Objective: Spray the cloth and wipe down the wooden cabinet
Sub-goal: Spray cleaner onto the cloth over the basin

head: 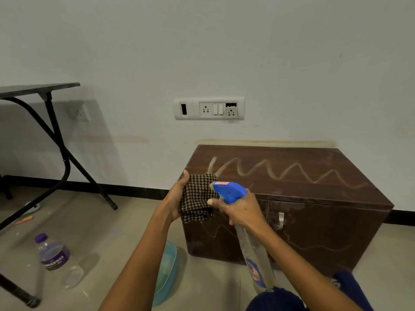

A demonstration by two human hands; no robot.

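A low dark wooden cabinet [314, 212] stands against the wall, with pale zigzag marks across its top and front. My left hand [174, 198] holds a bunched brown-and-black checked cloth [197, 198] in front of the cabinet's left corner. My right hand [242, 209] grips a clear spray bottle [253, 254] with a blue trigger head [229, 191]. The nozzle points at the cloth from close by, and a finger lies on the trigger.
A plastic water bottle [54, 257] with a purple cap stands on the floor at the left. A teal bowl [168, 265] sits on the floor under my left forearm. A black folding table [38, 90] is at the far left. A socket panel [208, 108] is on the wall.
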